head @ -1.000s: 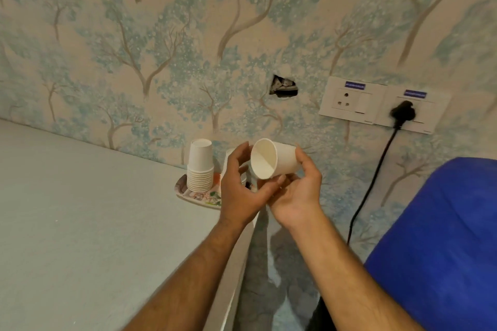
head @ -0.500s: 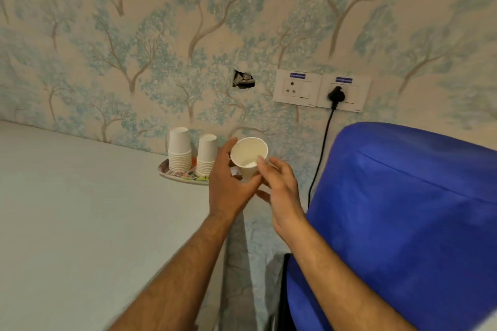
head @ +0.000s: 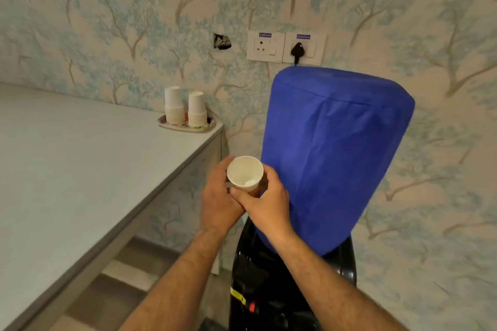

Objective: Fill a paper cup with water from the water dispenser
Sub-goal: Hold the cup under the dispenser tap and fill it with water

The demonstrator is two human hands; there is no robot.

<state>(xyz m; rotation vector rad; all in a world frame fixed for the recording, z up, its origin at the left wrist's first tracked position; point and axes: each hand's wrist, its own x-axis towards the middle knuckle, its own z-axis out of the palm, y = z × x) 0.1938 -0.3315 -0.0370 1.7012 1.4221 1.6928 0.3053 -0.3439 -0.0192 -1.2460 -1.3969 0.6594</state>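
Observation:
I hold a white paper cup upright with both hands, its mouth open toward me and nothing inside. My left hand wraps its left side, and my right hand grips the right side and base. The cup sits just left of the water dispenser, a black body topped by a bottle under a blue cloth cover. The dispenser's taps are hidden below my arms.
A grey table fills the left, with two stacks of paper cups on a small tray at its far corner. Wall sockets with a black plug sit above the dispenser.
My view has swung right and down, bringing the whole dispenser into sight. Both hands have carried the cup down and away from the tray, turning it upright beside the blue cover.

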